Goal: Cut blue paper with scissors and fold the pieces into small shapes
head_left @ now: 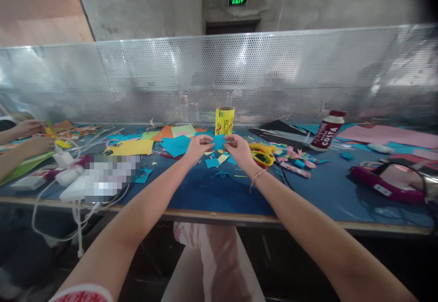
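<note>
Between my two hands, above the blue table, is a small piece of blue paper (219, 143). Its left edge is pinched by my left hand (199, 148), and its right edge by the fingers of my right hand (239, 148). Just behind the paper a yellow printed cardboard tube (225, 118) stands upright. Several small blue and yellow paper scraps (212, 162) lie on the table below my hands. Beside my right hand are yellow-handled scissors (263, 155). A larger blue sheet (175, 146) lies left of my left hand.
A dark red bottle (327, 131) stands on the right, near a purple device (386, 184). Pink and blue paper pieces (297, 159) lie beside the scissors. White cables (54, 222) hang over the front edge at left. Another person's hands (37, 144) are at far left. A perforated metal screen (153, 78) closes the back.
</note>
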`<state>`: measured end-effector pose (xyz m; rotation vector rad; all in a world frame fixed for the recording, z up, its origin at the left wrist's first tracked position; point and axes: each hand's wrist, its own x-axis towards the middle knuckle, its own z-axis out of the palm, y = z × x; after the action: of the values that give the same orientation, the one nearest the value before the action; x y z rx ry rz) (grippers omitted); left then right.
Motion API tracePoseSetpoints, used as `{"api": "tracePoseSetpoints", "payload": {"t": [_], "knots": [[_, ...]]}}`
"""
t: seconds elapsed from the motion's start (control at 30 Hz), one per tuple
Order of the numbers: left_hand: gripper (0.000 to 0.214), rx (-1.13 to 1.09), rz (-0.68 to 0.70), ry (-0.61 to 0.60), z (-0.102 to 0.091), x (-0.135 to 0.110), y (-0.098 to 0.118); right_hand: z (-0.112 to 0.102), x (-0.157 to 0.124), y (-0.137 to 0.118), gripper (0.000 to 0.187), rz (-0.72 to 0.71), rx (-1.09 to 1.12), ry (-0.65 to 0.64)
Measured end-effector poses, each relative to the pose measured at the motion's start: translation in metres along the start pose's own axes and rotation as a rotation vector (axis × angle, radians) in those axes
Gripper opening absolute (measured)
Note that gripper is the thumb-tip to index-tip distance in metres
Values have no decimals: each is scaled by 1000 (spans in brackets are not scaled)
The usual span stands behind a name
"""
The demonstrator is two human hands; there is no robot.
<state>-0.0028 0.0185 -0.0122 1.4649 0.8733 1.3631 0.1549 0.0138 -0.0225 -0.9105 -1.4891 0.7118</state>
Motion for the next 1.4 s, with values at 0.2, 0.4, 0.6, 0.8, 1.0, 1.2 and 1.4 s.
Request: {"api": "tracePoseSetpoints", "payload": {"t": [0.2, 0.4, 0.6, 0.8, 1.0, 1.2, 1.4], "knots": [[32, -182, -115, 89, 7, -4, 6, -3, -4, -6, 37, -305, -365, 27], [27, -217, -202, 16, 6, -3, 3, -4, -7, -9, 24, -503, -470, -7], [17, -164, -150, 0, 8, -4, 3, 0, -7, -8, 24, -324, -351, 51], [18, -96, -83, -6, 11, -6, 3, 3, -1, -4, 34, -105, -162, 26], [14, -172, -231, 2, 13, -9, 10, -1, -3, -4, 15, -262, -351, 3], [10, -300, -305, -36, 10, -7, 14, -6, -6, -6, 26, -516, -509, -83], [10, -371, -295, -60, 5, -2, 9, -7, -7, -6, 31, -600, -605, -150]]}}
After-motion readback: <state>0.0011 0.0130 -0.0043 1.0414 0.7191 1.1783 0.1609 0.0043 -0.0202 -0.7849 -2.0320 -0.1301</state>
